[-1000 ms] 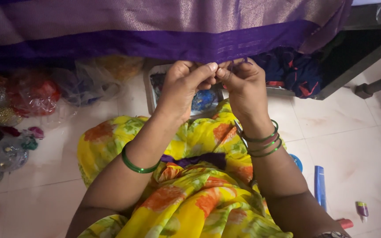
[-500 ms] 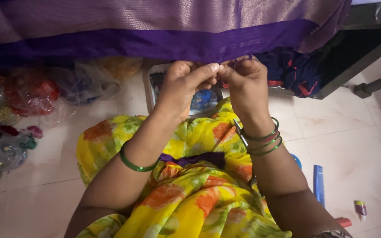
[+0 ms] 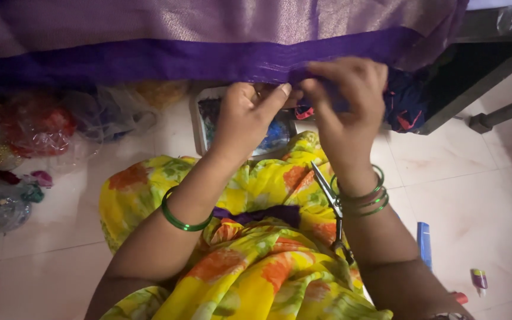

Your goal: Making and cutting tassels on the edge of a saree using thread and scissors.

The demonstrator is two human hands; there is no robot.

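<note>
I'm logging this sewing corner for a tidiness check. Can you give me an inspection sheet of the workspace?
Surface: pale tiled floor.
Job's things: purple cloth hanging across the top; scissors on the yellow floral lap.
Clutter: plastic bags at left, blue strip, small tube.
Grippers: left hand and right hand pinch the cloth's lower edge.
Cables: nothing seen.
Surroundings: dark frame at right.

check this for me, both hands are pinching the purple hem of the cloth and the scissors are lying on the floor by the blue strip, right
Not quite. Both hands, left and right, do pinch the purple hem, but the scissors lie on the yellow floral lap, not on the floor, as the head view shows.
</note>
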